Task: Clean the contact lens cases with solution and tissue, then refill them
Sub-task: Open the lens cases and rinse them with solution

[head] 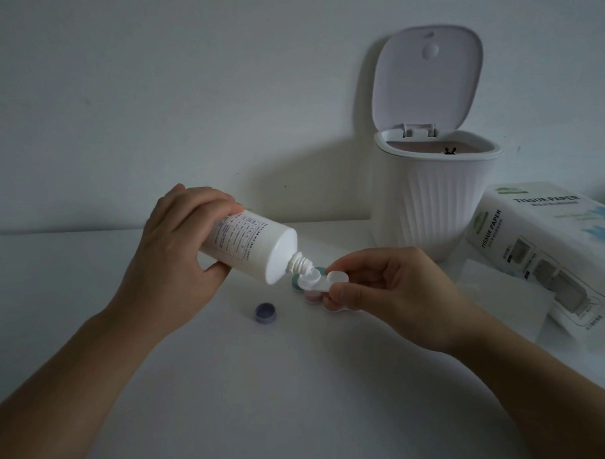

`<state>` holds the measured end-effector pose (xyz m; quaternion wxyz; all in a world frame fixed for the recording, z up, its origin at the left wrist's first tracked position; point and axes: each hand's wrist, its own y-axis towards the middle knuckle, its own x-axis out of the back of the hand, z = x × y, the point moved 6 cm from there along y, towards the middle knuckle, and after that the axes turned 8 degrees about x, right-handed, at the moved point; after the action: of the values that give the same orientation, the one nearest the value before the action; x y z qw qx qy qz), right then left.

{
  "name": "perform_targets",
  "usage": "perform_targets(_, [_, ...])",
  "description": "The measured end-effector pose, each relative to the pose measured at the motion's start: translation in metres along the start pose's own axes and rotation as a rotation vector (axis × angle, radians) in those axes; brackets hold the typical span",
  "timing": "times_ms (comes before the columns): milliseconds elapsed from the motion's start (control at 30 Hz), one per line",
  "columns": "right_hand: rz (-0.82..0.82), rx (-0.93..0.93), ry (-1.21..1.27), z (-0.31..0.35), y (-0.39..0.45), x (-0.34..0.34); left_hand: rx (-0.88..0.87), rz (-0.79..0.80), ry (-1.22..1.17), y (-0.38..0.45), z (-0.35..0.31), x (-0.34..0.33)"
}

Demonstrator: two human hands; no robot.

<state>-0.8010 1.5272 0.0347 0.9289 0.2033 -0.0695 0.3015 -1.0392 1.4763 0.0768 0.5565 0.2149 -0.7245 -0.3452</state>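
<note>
A: Head view: left hand (178, 247) gripping the solution bottle (248, 246), tilting its nozzle (300, 263) into 1 well of the lens case (318, 280). Right hand (385, 288) pinching the case above mid-worktop.

B: Squeezing gently, probably; keeping the case level, filling without overflowing. Leaving the purple cap (265, 312) aside.

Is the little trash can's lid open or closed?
Open. The white trash can's lid stands flipped up on its hinge at the back, leaning toward the wall, so you can see the rim and down into the top.
</note>
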Motion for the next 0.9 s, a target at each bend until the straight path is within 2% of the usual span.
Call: perform_targets(900, [0.003, -0.002, -0.010, -0.0019, 0.0005, -0.0006, -0.039, -0.060, 0.060, 0.0002, -0.0063, 0.0046])
